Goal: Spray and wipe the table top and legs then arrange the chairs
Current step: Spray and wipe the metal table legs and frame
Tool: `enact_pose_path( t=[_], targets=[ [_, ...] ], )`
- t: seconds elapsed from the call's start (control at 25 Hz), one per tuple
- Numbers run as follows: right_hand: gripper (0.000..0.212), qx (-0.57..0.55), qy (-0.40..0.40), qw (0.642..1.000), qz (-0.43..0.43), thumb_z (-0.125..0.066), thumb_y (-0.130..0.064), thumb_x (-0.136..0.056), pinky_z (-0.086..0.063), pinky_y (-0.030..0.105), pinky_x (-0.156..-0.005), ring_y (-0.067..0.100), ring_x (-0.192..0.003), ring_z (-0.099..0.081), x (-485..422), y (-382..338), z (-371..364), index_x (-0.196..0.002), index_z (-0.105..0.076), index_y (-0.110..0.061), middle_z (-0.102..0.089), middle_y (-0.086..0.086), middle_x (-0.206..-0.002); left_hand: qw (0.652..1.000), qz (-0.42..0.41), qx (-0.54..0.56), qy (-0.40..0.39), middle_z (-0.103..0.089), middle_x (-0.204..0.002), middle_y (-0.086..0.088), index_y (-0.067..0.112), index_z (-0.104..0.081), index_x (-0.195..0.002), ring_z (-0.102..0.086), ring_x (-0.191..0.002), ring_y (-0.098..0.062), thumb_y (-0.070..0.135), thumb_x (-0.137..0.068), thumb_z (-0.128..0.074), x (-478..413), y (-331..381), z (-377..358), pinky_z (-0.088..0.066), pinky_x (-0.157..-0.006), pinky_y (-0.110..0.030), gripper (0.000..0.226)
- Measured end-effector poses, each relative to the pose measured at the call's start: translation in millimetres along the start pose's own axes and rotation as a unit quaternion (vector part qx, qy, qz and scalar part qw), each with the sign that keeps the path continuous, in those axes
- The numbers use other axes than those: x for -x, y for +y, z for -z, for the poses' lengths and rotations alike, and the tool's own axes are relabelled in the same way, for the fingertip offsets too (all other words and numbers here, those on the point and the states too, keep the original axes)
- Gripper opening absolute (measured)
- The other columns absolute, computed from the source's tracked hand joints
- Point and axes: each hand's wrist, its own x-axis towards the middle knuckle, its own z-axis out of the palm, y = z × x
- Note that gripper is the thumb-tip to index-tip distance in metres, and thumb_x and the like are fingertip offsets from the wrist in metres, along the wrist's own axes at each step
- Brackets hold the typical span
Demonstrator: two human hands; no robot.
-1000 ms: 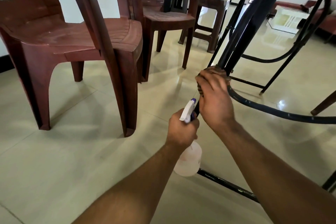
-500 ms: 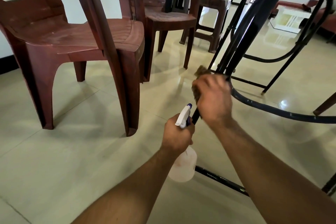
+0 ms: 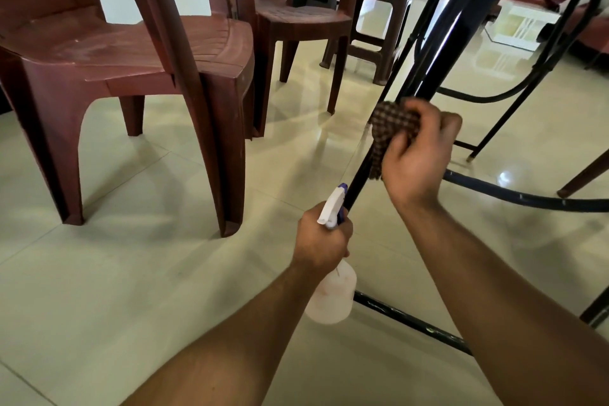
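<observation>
My right hand [image 3: 417, 155] grips a brown checked cloth [image 3: 390, 128] wrapped around a slanted black metal table leg [image 3: 448, 53], about halfway up it. Below and to the left, my left hand [image 3: 321, 236] holds a white spray bottle [image 3: 333, 297] with a white and purple nozzle, just beside the lower part of the same leg. The table top is only a sliver at the upper right edge. Two maroon plastic chairs stand to the left: one near [image 3: 125, 49], one farther back [image 3: 296, 10].
Black curved bars [image 3: 527, 199] and a low crossbar [image 3: 412, 320] of the table frame run along the glossy tiled floor [image 3: 131, 273]. A brown stool [image 3: 379, 10] stands behind the chairs. Another chair leg [image 3: 583, 176] shows at the right edge.
My right hand has slid the cloth along the table leg and turned, so the cloth now shows beside the fingers. The left hand with the bottle has barely moved.
</observation>
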Motion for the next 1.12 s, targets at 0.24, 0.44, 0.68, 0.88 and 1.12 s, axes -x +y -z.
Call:
enact_pose_path(
  t=[0.24, 0.44, 0.68, 0.88, 1.12],
  targets=[
    [0.051, 0.093, -0.209, 0.972, 0.053, -0.049, -0.014, -0.093, -0.052, 0.033, -0.098, 0.028, -0.113, -0.057, 29.3, 21.8, 10.4, -0.142, -0.049, -0.028, -0.047, 0.012, -0.129, 1.000, -0.001, -0.025, -0.015, -0.069, -0.097, -0.026, 0.004, -0.064, -0.096, -0.056, -0.054, -0.023, -0.002, -0.087, -0.060, 4.2, -8.2, -0.7, -0.048, -0.046, -0.021, 0.011],
    [0.064, 0.162, -0.139, 0.974, 0.082, -0.059, -0.010, -0.091, -0.055, 0.043, -0.094, 0.028, -0.114, -0.055, 8.3, 11.1, 11.1, -0.150, -0.041, -0.024, -0.051, 0.011, -0.131, 1.000, 0.024, -0.012, -0.003, -0.070, -0.097, -0.025, 0.005, -0.065, -0.094, -0.056, -0.053, -0.021, -0.002, -0.087, -0.061, 8.0, -11.8, -4.9, -0.050, -0.048, -0.024, 0.010],
    [0.049, 0.099, -0.091, 0.986, 0.102, -0.062, -0.007, -0.087, -0.055, 0.036, -0.087, 0.028, -0.110, -0.060, 4.8, 17.9, 16.3, -0.135, -0.055, -0.014, -0.064, 0.008, -0.124, 0.998, 0.053, 0.010, 0.042, -0.067, -0.085, -0.014, 0.006, -0.065, -0.097, -0.056, -0.049, -0.021, 0.002, -0.090, -0.064, 8.5, -35.5, -8.0, -0.049, -0.049, -0.023, 0.009],
    [0.055, 0.216, -0.200, 0.920, 0.258, -0.047, 0.000, -0.082, -0.055, 0.045, -0.089, 0.031, -0.125, -0.044, 60.8, 26.6, -15.7, -0.133, -0.063, -0.011, -0.062, 0.007, -0.133, 0.997, 0.055, 0.011, 0.049, -0.065, -0.080, -0.015, 0.006, -0.065, -0.089, -0.053, -0.049, -0.023, -0.001, -0.086, -0.061, 9.3, -43.0, -7.7, -0.050, -0.047, -0.027, 0.009],
    [0.068, 0.202, -0.132, 0.955, 0.170, -0.048, 0.005, -0.079, -0.019, 0.051, -0.123, 0.027, -0.145, -0.031, 16.6, 5.7, -13.8, -0.144, -0.051, -0.013, -0.049, 0.006, -0.149, 0.996, 0.057, -0.011, 0.062, -0.067, -0.086, -0.021, 0.005, -0.067, -0.096, -0.054, -0.052, -0.025, 0.000, -0.088, -0.062, 8.9, -48.8, 3.3, -0.053, -0.050, -0.030, 0.010]
  ],
)
